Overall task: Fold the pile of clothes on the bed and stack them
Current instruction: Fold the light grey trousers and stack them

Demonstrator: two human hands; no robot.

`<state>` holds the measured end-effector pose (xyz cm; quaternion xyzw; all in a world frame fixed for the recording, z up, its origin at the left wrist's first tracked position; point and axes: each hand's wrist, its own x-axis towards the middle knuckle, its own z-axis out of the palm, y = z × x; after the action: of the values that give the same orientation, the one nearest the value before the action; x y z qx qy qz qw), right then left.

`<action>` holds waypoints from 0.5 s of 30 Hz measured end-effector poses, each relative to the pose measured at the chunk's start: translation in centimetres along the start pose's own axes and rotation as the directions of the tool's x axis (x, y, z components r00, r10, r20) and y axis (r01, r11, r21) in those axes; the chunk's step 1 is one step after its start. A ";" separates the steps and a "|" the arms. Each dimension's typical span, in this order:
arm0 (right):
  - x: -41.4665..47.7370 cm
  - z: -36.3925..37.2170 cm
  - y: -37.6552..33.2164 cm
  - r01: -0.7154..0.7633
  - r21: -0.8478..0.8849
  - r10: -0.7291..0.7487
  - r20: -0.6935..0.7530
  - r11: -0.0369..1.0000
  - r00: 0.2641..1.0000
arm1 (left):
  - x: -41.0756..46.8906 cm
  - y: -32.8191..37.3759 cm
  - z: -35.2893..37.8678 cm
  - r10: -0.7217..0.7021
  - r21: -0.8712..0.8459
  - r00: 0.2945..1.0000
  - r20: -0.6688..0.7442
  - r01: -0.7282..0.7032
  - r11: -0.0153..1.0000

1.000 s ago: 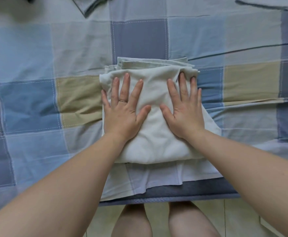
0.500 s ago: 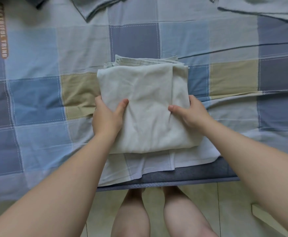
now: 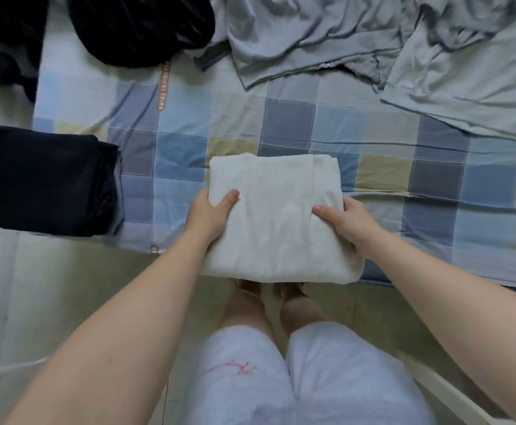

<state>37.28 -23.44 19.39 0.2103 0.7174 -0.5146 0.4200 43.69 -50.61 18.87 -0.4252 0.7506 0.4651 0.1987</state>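
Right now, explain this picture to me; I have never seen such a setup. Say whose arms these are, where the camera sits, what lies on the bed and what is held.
No machine here: a person wears one wide camera on the head, looking down, so the arms are their own. The left hand and right hand grip the sides of a folded off-white cloth, thumbs on top, at the near edge of the blue-and-tan checked bedsheet. To the left lies a folded black garment. Farther back sit a rumpled black heap and unfolded grey-blue clothes.
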 end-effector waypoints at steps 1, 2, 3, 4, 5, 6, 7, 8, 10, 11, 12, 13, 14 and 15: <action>-2.0 0.6 -1.1 0.011 -0.013 -0.011 0.000 1.000 1.000 | -1.7 0.1 -1.7 0.000 -0.017 1.000 -0.015 -0.001 1.000; -3.8 1.4 -2.3 0.026 -0.034 -0.026 0.000 0.999 1.000 | -3.1 0.0 -3.3 -0.002 -0.036 1.000 -0.030 0.001 0.999; -5.4 2.3 -3.4 0.042 -0.053 -0.042 0.003 0.998 0.999 | -4.3 -0.2 -4.8 -0.002 -0.050 0.999 -0.043 0.000 0.999; -6.8 3.3 -4.5 0.060 -0.069 -0.059 0.006 0.996 0.998 | -5.4 -0.5 -6.3 -0.003 -0.070 0.998 -0.064 -0.002 0.998; -7.9 4.4 -5.6 0.077 -0.083 -0.077 0.013 0.994 0.997 | -6.2 -0.8 -7.9 0.000 -0.095 0.996 -0.090 -0.009 0.995; -8.8 5.6 -6.7 0.089 -0.103 -0.088 0.022 0.991 0.996 | -6.7 -1.3 -9.3 0.003 -0.119 0.993 -0.114 -0.016 0.993; -9.5 7.0 -7.7 0.101 -0.126 -0.097 0.037 0.987 0.995 | -7.2 -1.7 -10.8 0.000 -0.146 0.991 -0.132 -0.019 0.989; -10.1 8.5 -8.7 0.117 -0.146 -0.110 0.055 0.982 0.992 | -7.4 -2.2 -12.4 -0.005 -0.176 0.989 -0.146 -0.021 0.984; -10.7 11.9 -10.4 0.145 -0.176 -0.132 0.084 0.974 0.988 | -7.2 -3.5 -15.6 -0.005 -0.227 0.986 -0.167 -0.033 0.973; -10.7 13.8 -11.2 0.156 -0.187 -0.140 0.094 0.970 0.986 | -6.7 -4.3 -17.3 -0.007 -0.250 0.984 -0.178 -0.038 0.968; -10.7 15.8 -11.9 0.166 -0.194 -0.148 0.100 0.967 0.984 | -6.0 -5.2 -19.0 -0.011 -0.269 0.981 -0.191 -0.042 0.962; -10.4 18.0 -12.5 0.171 -0.198 -0.153 0.103 0.965 0.983 | -5.2 -6.1 -20.8 -0.013 -0.282 0.979 -0.202 -0.046 0.958; -10.1 20.3 -13.1 0.170 -0.203 -0.152 0.100 0.964 0.983 | -4.2 -7.0 -22.6 -0.015 -0.294 0.977 -0.212 -0.050 0.954; -9.7 22.6 -13.6 0.168 -0.207 -0.150 0.098 0.964 0.984 | -3.2 -8.0 -24.3 -0.016 -0.302 0.976 -0.216 -0.052 0.952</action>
<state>41.45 -48.01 32.35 0.0843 0.7654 -0.4744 0.4266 54.43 -71.93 28.69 -0.4920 0.6904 0.5286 0.0434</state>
